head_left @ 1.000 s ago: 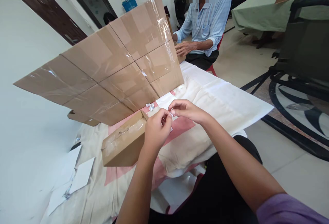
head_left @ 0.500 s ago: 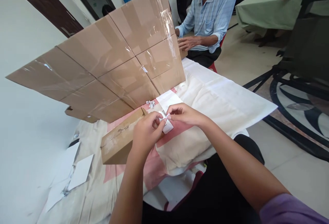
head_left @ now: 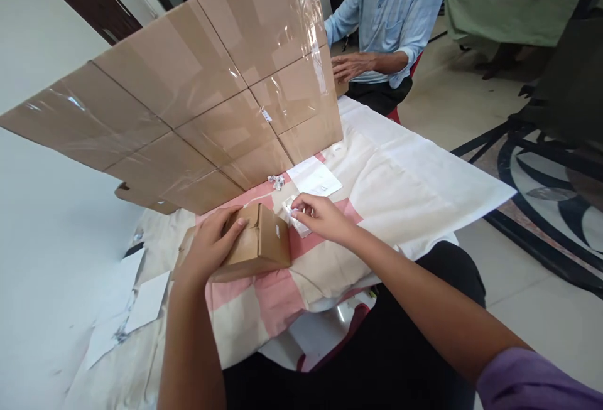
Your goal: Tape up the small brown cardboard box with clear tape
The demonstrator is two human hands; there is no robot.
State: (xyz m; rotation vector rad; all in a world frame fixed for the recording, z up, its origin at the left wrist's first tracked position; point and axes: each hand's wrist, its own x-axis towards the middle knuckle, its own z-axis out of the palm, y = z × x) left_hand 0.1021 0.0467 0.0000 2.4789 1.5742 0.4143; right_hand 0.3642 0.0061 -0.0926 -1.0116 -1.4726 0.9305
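A closed brown cardboard box (head_left: 245, 250) lies on the cloth before me, a small white label on its right end. My left hand (head_left: 214, 243) grips it from above, thumb on the top face and fingers over the far edge. To the right, my right hand (head_left: 320, 214) is closed in a pinch on what looks like a small white label, partly hidden by the fingers. Just below those fingertips is a white packet of labels (head_left: 298, 225) on the cloth, close to the box's end.
A tall cardboard partition (head_left: 207, 96) with shiny tape stands behind the box. Crumpled scraps (head_left: 277, 181) and a white sheet (head_left: 315, 175) lie near its foot. More white sheets (head_left: 148, 300) are at left. Across the table sits a person in a blue shirt (head_left: 389, 27).
My left hand has left the white packet and taken hold of the box, whose right end now shows. My right hand stays near the packet, which has been put down.
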